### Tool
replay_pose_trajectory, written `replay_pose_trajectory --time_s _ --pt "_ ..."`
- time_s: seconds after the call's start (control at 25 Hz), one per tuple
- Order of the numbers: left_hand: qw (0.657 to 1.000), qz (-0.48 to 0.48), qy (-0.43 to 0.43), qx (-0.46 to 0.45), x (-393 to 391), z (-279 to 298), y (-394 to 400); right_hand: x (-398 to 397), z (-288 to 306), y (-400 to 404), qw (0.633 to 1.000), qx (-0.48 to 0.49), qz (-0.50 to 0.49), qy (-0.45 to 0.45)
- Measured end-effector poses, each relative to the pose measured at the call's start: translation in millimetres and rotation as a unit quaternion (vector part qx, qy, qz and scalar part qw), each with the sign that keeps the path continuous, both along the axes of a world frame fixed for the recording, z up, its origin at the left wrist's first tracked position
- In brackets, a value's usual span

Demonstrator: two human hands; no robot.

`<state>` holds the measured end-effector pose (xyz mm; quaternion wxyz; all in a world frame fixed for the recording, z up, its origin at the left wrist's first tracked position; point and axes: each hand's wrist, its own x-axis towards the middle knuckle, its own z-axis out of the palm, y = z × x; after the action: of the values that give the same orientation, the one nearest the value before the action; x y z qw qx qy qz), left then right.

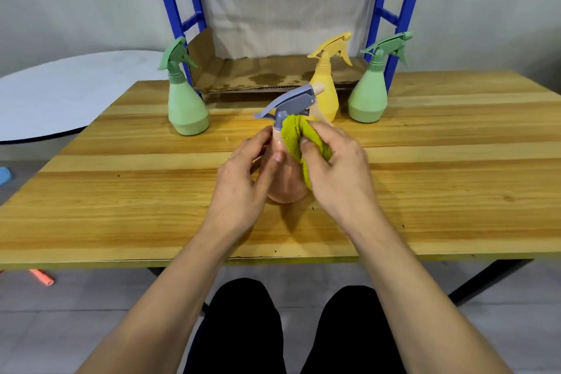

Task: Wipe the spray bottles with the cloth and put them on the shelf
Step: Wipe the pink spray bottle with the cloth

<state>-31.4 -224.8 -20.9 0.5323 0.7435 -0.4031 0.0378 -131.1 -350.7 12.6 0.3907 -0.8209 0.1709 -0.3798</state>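
Head view: pink spray bottle (287, 179), grey trigger, at desk (121, 206) centre, left hand (243, 182) fingers curled round it. Right hand (337, 167) fingers pinch green cloth (296, 136) against its neck. Two green bottles (186, 106) (368, 94) and yellow bottle (326, 91) stand beyond, before blue shelf (391, 9).

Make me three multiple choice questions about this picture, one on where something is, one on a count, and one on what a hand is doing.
1. Where does the yellow bottle stand?
A. on the shelf board
B. on the wooden table, behind the pink bottle
C. on the floor

2. How many green bottles are there?
A. one
B. two
C. three

3. What does the right hand hold?
A. the cloth
B. a trigger
C. nothing

Answers: 1 B, it stands at the table's far edge. 2 B, one left and one right. 3 A, the fingers press the cloth against the pink bottle, which the left hand steadies.
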Motion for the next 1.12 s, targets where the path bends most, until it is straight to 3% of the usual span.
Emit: replay_pose_trajectory --time_s 0.08,0.28,0.48,0.64,0.88,1.0,1.12 --pt "1.0 0.0 -0.001 -0.002 1 -1 0 -3 -14 0 1.0 -0.016 -0.011 -0.006" --pt "1.0 0.009 0.004 -0.001 -2 -2 -4 -21 -43 -17 0.988 -0.054 -0.051 0.135" --pt "0.997 0.078 -0.023 0.011 -15 1 -5 -33 -48 -3 0.998 0.033 -0.025 0.046" --pt "0.99 0.135 0.007 0.031 -24 10 -19 -39 -52 -5 0.998 0.041 -0.049 0.004" --pt "0.998 0.013 0.052 0.027 -7 8 -6 -33 -30 -8 0.992 0.079 -0.053 -0.081" --pt "0.997 -0.021 0.039 0.056 2 4 -1 -16 -4 -2 0.997 0.056 0.004 -0.054" --pt "0.998 -0.027 0.034 0.035 4 -1 -3 -10 -18 2 0.999 0.035 -0.012 -0.012"
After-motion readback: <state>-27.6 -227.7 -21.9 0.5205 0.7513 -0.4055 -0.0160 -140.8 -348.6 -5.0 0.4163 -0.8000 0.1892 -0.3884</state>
